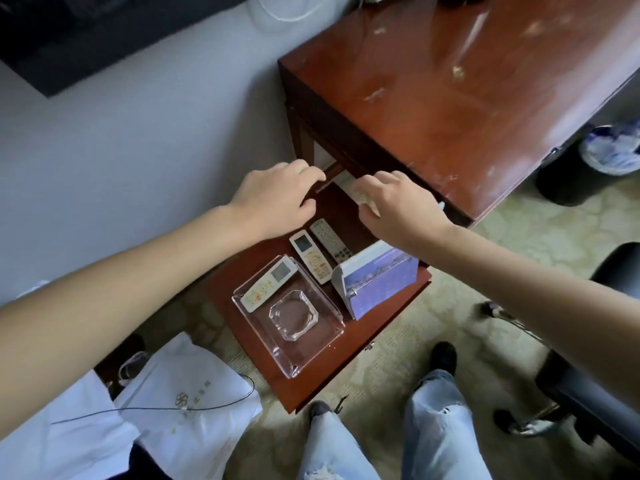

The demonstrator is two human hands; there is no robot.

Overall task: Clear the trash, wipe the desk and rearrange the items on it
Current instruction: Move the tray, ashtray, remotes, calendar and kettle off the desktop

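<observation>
So we've got a reddish-brown wooden surface (467,98) up top, glossy but scuffed and speckled with pale marks, pushed against a plain grey wall, with patterned beige carpet underneath. Below it sits a lower pulled-out wooden ledge (346,368) holding most of the stuff. We count three remotes: one white remote (269,284) lying in a clear acrylic tray (313,355), plus two more side by side just beside it, a white one (310,256) and a grey one (330,241). One chunky square glass ashtray (293,315) also sits in the tray. One purple tissue box (375,282) stands at the right of the ledge. Our left hand (277,199) hovers with fingers curled loosely, holding nothing we can see; our right hand (398,206) pinches a blurry pale thing (358,192), can't tell what. A black bin (585,168) with a white liner stands right, and white bags (187,403) lie on the floor at left.
</observation>
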